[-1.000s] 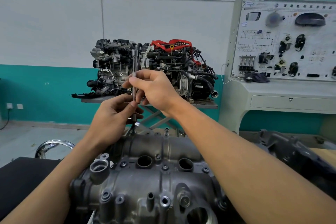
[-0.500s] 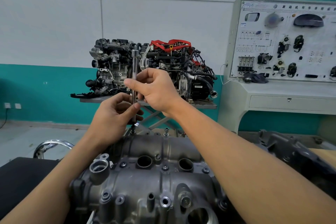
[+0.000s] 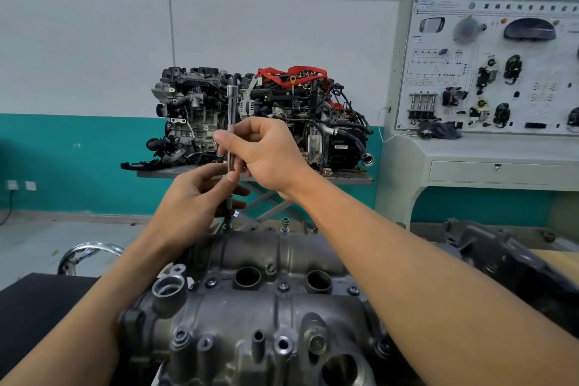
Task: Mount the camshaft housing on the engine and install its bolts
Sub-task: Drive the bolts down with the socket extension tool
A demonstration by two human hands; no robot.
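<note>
At the far left a matte black tabletop (image 3: 37,316) shows a bare stretch up to its back edge, with a curved chrome bar (image 3: 91,248) just beyond it and open floor behind. The left hand (image 3: 191,207) rises from the lower left, its fingers (image 3: 232,178) curled narrow and pinching the lower part of a slim, polished steel extension bar (image 3: 232,116), which stands upright. The bar's dark tip sits on a bolt (image 3: 228,224) at the far edge of the camshaft housing (image 3: 266,310). This is a rough grey cast-metal cover with two round open bores and several seated bolt heads, and it lies in the near centre. A second bolt (image 3: 285,224) stands proud on that same far edge, just right of the tool. The right hand (image 3: 269,157) grips the bar higher up, thumb and forefinger closed on its shaft, the other fingers curled behind. The air above the housing between the forearms is free. Behind, a display engine (image 3: 282,122) with red parts sits on a stand. To the right are a grey training panel (image 3: 488,66) and a dark casting (image 3: 513,260).
</note>
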